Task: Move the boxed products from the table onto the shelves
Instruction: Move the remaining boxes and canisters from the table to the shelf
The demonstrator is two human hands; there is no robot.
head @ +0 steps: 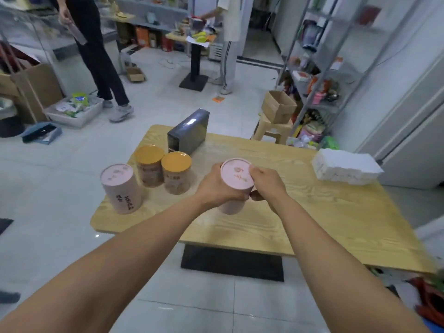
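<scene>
**Pink canister gripped in both hands over the middle of the counter**

The pink canister [236,186] stands upright near the middle of the counter [324,219], closer to its near edge than its far one. The left hand [216,186] and the right hand [268,186] are wrapped around its sides from opposite flanks. The fingers [258,174] curl over its upper wall just below the lid.

It looks like a paperboard tube: stiff and probably light, with a matt skin that should not slip. Its wall could dent under a hard squeeze, and the lid may only be pushed on. A hold on the body, as here, seems safer than lifting by the lid.

The hands cover most of its wall and print. Whether its base rests on the counter or hangs just clear of it cannot be told.

Toward the left edge stand a second pink canister [121,188] and two orange-lidded tins [149,165], close together. A dark box [188,132] lies at the far edge and a white pack [346,167] near the right edge. The shelves [319,80] rise beyond the far right corner. Their contents are too blurred to name, and free space there is hard to judge.
</scene>
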